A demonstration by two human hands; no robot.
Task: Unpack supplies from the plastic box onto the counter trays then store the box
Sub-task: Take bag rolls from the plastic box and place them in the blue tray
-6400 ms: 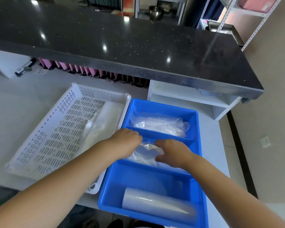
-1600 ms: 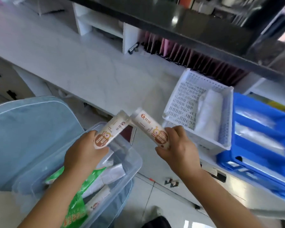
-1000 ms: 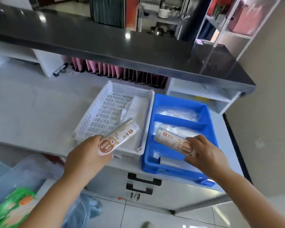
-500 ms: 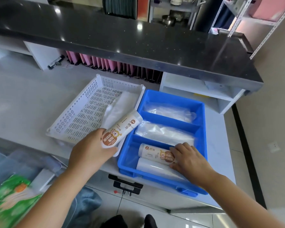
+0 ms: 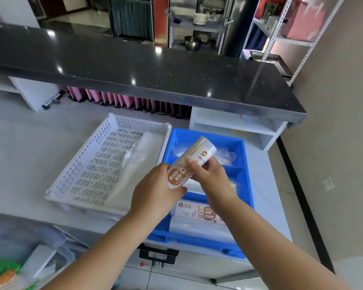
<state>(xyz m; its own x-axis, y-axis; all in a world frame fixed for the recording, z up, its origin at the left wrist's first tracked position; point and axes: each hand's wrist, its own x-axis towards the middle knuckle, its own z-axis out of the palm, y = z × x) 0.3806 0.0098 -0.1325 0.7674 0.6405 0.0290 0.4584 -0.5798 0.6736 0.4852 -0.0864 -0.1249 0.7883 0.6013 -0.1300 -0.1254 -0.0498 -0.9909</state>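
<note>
Fingers (image 5: pixel 197 168) of the right hand (image 5: pixel 213 182) curl over the middle of the labelled roll (image 5: pixel 192 162), pinching it against the thumb. The left hand (image 5: pixel 155 194) wraps round the roll's lower end, with its thumb pressed up under the orange label. The roll sits tilted at the centre of the frame, upper end pointing to the upper right, held in the air over the blue tray (image 5: pixel 246 185).

It looks like a light, stiff cylinder of wrapped film with a glossy sleeve, so it probably resists squeezing but may slide lengthwise through a loose grip. A hold round the barrel near the middle, as the right hand has it, seems the safest; the ends give less to grip. It does not look fragile, and a short drop into the tray would likely do no harm.

A second roll (image 5: pixel 197 212) with the same label already lies in the tray's nearest compartment, beside a clear roll (image 5: pixel 197 227). Being round, this one may settle against them. The white tray (image 5: pixel 88 160) stands just left of the blue one. The plastic box (image 5: pixel 50 245) shows at the lower left, with a green packet (image 5: pixel 2 275) in it, so the unpacking appears unfinished.
</note>
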